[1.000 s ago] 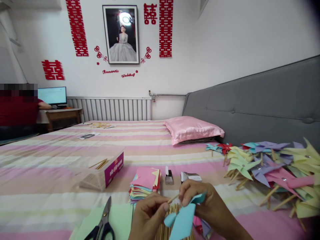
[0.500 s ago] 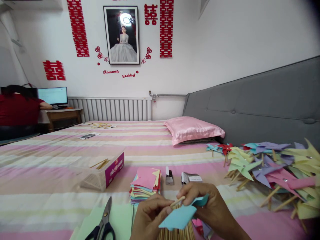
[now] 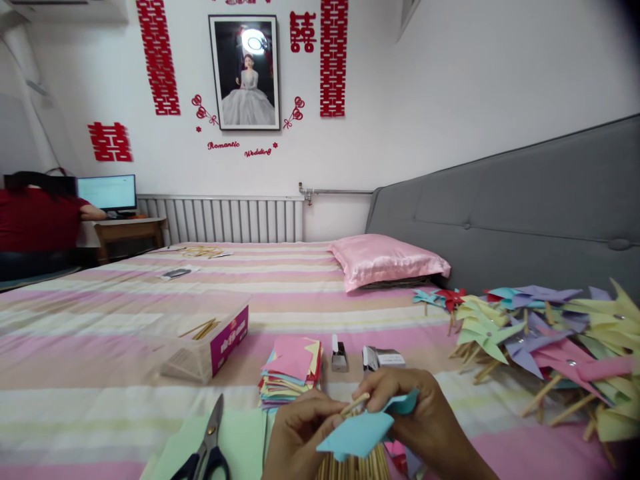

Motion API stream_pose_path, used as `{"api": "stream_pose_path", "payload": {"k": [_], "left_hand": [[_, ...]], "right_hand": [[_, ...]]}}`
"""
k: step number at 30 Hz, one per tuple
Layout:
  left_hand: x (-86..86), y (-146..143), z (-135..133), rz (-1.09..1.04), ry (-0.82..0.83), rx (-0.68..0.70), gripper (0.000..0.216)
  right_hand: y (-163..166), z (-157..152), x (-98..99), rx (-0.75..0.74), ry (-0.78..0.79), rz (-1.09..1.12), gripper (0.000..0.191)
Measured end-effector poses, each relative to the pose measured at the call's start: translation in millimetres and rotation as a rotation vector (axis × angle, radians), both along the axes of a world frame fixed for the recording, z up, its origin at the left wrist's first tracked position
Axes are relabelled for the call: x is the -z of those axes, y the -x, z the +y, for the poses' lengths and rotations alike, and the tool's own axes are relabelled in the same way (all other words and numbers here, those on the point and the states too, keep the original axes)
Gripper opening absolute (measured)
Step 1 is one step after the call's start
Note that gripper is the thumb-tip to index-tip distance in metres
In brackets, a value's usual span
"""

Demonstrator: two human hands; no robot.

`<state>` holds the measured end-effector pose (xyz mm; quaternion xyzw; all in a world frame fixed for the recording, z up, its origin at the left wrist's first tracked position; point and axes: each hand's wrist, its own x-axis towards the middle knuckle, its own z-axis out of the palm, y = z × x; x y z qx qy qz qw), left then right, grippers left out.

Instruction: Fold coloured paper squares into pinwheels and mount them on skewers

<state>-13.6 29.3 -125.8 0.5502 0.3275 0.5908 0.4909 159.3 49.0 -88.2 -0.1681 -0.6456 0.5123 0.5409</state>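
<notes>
At the bottom centre, both my hands hold a light blue paper pinwheel (image 3: 357, 432) together with a thin wooden stick (image 3: 355, 403). My left hand (image 3: 300, 433) pinches the stick's near end with closed fingers. My right hand (image 3: 420, 417) is closed on the pinwheel's folded blades and the stick's tip. Under my hands lies a bundle of wooden sticks (image 3: 353, 467). A stack of coloured paper squares (image 3: 291, 369) sits just beyond my left hand.
Black scissors (image 3: 206, 450) lie on green paper at the lower left. An open cardboard box (image 3: 210, 343), a stapler (image 3: 339, 353) and a small box (image 3: 383, 357) rest on the striped bed. Finished pinwheels (image 3: 545, 340) pile at the right. A person in red (image 3: 35, 223) sits at a far desk.
The blue pinwheel has tipped from hanging down to lying nearly flat between my hands. The view has shifted slightly downward.
</notes>
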Motion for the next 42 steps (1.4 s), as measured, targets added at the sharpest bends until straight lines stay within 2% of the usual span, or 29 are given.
{"api": "stream_pose_path", "payload": {"k": [8, 15, 21, 25, 34, 42], "left_hand": [[-4.2, 0, -2, 0.022, -0.006, 0.0, 0.01], [-6.4, 0, -2, 0.088, 0.005, -0.027, 0.012], [-5.4, 0, -3, 0.085, -0.013, -0.084, 0.011], [-10.9, 0, -5, 0.173, -0.032, -0.068, 0.013], [-18.1, 1, -6, 0.229, -0.025, -0.073, 0.017], [-14.6, 0, -5, 0.239, -0.035, -0.087, 0.02]], "right_hand": [[3, -2, -4.5, 0.062, -0.016, -0.011, 0.01], [1, -3, -2.8, 0.163, -0.156, -0.114, 0.007], [-1, -2, -0.8, 0.167, -0.178, -0.147, 0.009], [0, -1, -1.3, 0.182, -0.182, -0.132, 0.01], [1, -4, -5.3, 0.204, -0.206, -0.12, 0.016], [-1, -3, -4.8, 0.212, -0.275, -0.117, 0.013]]}}
